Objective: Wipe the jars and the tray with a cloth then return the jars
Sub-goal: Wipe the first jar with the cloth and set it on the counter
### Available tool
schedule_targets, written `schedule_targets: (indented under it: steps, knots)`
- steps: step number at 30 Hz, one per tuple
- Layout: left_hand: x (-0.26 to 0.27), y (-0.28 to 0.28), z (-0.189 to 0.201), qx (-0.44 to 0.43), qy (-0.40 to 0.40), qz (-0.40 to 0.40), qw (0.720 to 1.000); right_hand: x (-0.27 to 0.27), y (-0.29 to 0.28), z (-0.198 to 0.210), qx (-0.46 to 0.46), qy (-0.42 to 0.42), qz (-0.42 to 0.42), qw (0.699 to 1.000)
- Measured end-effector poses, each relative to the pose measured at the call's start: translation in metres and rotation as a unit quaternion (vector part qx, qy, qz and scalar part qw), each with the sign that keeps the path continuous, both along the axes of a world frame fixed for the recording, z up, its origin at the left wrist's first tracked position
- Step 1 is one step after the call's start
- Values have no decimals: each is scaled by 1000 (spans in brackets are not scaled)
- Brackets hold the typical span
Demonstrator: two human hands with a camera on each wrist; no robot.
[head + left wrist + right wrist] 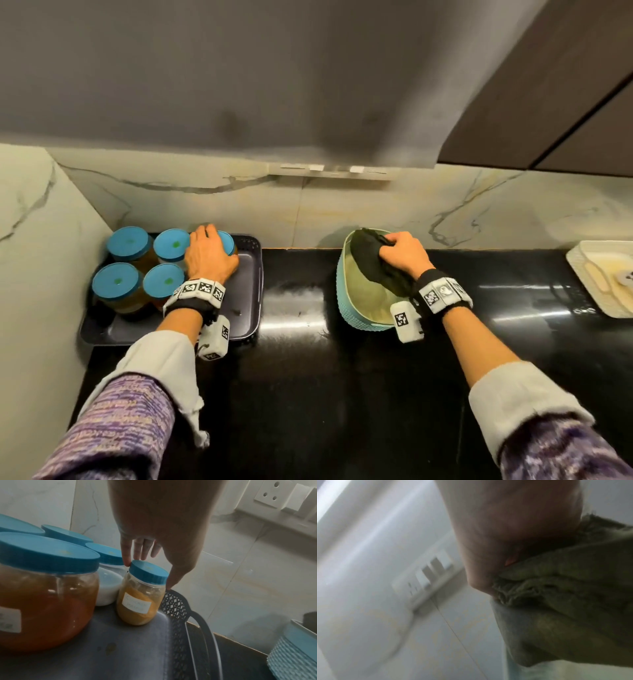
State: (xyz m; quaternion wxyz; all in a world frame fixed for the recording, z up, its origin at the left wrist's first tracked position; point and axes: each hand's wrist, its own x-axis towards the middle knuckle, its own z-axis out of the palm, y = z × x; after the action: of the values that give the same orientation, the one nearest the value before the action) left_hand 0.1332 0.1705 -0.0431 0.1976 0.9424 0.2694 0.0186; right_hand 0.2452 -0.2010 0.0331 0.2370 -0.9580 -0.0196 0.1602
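Observation:
A dark tray (247, 294) in the counter's left corner carries several blue-lidded jars (116, 282). At its back right stands a small jar (137, 601) of yellow powder with a white label. My left hand (209, 240) reaches down over it. In the left wrist view the left hand (148, 574) pinches the blue lid between fingers and thumb. A large jar (42, 601) of orange contents stands close by. My right hand (397, 250) grips a dark cloth (370, 267) over a teal basket (344, 301). The right wrist view shows the cloth (565, 588) bunched under the palm.
The black counter (308, 394) runs between the tray and the basket. A white tray (603, 284) sits at the far right. Marble walls close off the left and back. A socket strip (272, 494) is on the back wall. A hood hangs overhead.

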Motion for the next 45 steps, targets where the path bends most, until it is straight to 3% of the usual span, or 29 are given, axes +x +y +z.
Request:
schedule_targets:
  steps: [2,5,8,12,14,15,17,20,25,27,29,31,32,33,36,41,45]
  knots:
    - [-1,5,0,-10,-14,4,1000,-24,-5,15,161,-7,-66,985]
    - [-9,9,5,-29,-63,2,998,-71,0,30,321,23,-197,926]
    - [-28,-1,20,-48,-138,-13,989,-127,16,42,460,84,-276,840]
    - [-76,-25,41,-80,-253,-52,963,-191,33,41,646,172,-311,676]
    - [-110,-38,49,-92,-288,-68,951,-216,45,33,668,206,-323,638]
    - [-127,-45,53,-97,-305,-75,945,-224,52,27,661,218,-337,634]
    - [-162,-61,56,-110,-330,-92,933,-240,69,24,643,220,-340,650]
    - [-205,-79,39,-140,-315,-117,931,-261,94,26,599,227,-295,709]
    - [-254,-87,-14,-188,-225,-141,945,-290,111,18,545,296,-289,729]
    - [-268,-86,-33,-210,-198,-146,946,-300,111,7,517,283,-289,755]
    - [-279,-83,-48,-235,-165,-137,948,-306,110,-10,462,185,-261,827]
    - [-284,-81,-60,-260,-129,-120,949,-316,111,-23,336,23,-158,928]
    - [-283,-80,-65,-282,-117,-107,946,-321,112,-27,257,-65,-89,960]
    - [-282,-80,-68,-307,-111,-96,940,-328,112,-29,189,-140,-16,972]
    - [-273,-79,-73,-345,-146,-119,920,-340,115,-35,73,-247,146,955]
    - [-272,-87,-67,-404,-215,-114,882,-348,134,-62,-27,-209,371,904]
    - [-276,-84,-71,-443,-210,-95,866,-350,132,-73,-5,-177,384,906]
